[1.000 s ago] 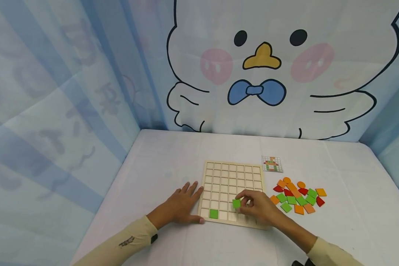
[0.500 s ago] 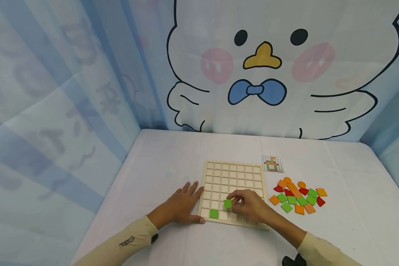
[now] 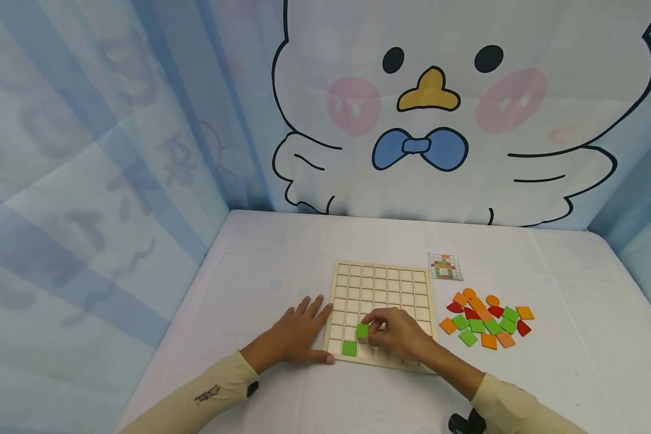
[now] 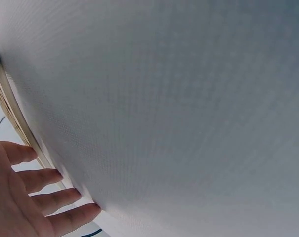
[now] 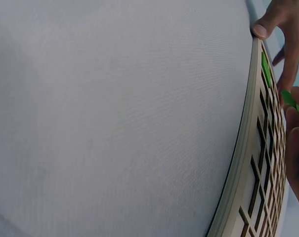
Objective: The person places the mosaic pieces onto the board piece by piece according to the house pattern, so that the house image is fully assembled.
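A wooden grid board (image 3: 382, 265) lies on the white table, divided into rows of square cells. One green square tile (image 3: 349, 348) sits in its front row, second cell from the left. My right hand (image 3: 398, 331) pinches another green square tile (image 3: 362, 330) between thumb and fingers, over the board just behind and right of the placed one. In the right wrist view the pinched tile (image 5: 288, 98) is tilted above the grid. My left hand (image 3: 298, 331) lies with fingers spread at the board's left edge, thumb at the front left corner; the left wrist view shows its fingers (image 4: 65, 200) extended.
Right of the board lies a loose spread of green, orange and red pieces, among them a green tile (image 3: 468, 337) and an orange disc (image 3: 492, 300). A small pattern card (image 3: 445, 266) rests behind them. A cartoon-printed curtain (image 3: 428, 193) hangs behind the table.
My right hand has moved left across the board with the green tile, closer to the placed tile. The left hand stays at the board's edge.
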